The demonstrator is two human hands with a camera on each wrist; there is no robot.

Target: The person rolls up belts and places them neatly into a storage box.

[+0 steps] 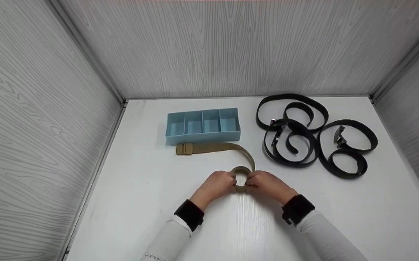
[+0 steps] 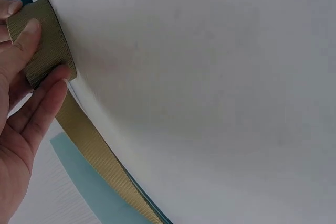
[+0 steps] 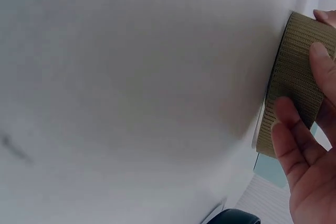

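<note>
A tan webbing belt (image 1: 213, 147) lies on edge on the white table, its buckle (image 1: 184, 149) pointing left. The other end is wound into an open ring-shaped coil (image 1: 241, 189) standing between both hands. My left hand (image 1: 217, 185) grips the coil's left side; in the left wrist view its thumb and fingers press the woven band (image 2: 50, 32). My right hand (image 1: 270, 185) pinches the opposite side, close to where the loose strap leaves the coil. The right wrist view shows a thumb and fingertips on the ribbed webbing (image 3: 296, 66).
Behind the belt's buckle end stands a light blue tray (image 1: 204, 137) with several compartments. To the right lie three loosely looped black belts: one at the back (image 1: 293, 96), one in front of it (image 1: 292, 164), one farthest right (image 1: 374, 139). Grey wood-grain walls (image 1: 209, 50) enclose the table.
</note>
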